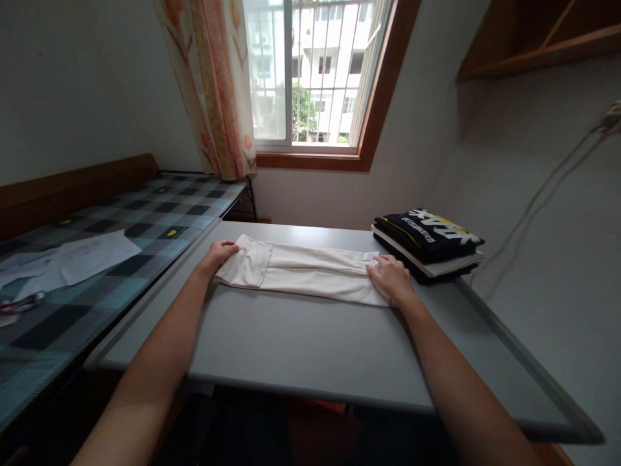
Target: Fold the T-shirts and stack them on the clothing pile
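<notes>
A cream garment (315, 272) lies on the grey-white table (301, 343), folded into a long narrow strip running from left to right. Its left end has a wider panel turned over the strip. My left hand (219, 256) grips that end at its outer edge, the thumb side on top of the cloth. At the opposite end, my right hand (392, 278) is closed on the cloth with the fingers bent, and the fingertips are partly hidden. Which kind of garment it is cannot be made out.
A stack of folded clothes (427, 243), with a black printed one on top, stands at the right, just behind my right hand. Left of the table is a bed with a checked cover (160, 210) and loose papers (92, 259). A window (320, 71) and curtain (218, 97) are behind.
</notes>
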Demonstrator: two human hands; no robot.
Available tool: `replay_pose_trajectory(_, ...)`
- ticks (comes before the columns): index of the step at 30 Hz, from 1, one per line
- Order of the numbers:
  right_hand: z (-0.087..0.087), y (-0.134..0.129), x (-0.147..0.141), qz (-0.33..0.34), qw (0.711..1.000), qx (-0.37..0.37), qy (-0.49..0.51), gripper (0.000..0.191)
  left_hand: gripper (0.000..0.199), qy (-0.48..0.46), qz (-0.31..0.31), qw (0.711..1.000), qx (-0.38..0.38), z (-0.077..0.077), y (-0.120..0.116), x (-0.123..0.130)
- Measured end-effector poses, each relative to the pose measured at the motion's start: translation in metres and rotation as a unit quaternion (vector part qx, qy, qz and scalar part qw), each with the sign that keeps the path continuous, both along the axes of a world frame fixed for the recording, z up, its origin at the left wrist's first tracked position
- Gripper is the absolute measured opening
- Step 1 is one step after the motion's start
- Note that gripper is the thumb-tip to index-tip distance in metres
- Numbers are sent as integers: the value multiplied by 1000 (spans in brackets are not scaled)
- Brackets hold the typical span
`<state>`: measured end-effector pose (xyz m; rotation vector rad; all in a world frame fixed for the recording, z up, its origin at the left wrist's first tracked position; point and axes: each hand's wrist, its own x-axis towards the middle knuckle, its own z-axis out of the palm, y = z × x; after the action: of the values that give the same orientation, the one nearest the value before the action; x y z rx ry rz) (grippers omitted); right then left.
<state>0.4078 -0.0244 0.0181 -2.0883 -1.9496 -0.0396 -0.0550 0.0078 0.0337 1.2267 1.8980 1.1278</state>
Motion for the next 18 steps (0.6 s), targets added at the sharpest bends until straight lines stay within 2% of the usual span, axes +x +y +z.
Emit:
replay_pose_trajectory(2,4,-1,0,-52,999,-8,-4,50,37,135,12,991,4,0,0,0)
replay_pose_trajectory(4,5,-2,1,-80,997,-21,-6,51,39,278,17,960,34,0,0,5)
replay_pose_trajectory(6,3,-1,1,-96,995,-33,-5,54,40,364,-12,928,74,-1,-1,16)
replay_pose_trajectory(9,-3,0,1,-112,993,-36,-1,57,43,397,-107,906,99,-9,-3,42)
replay_pose_trajectory(13,-8,2,0,-114,993,-21,8,55,53,437,-214,872,60,-26,-8,73)
replay_pose_trajectory(18,-12,7,2,-103,994,-7,39,48,57,457,-237,857,25,-31,-13,84)
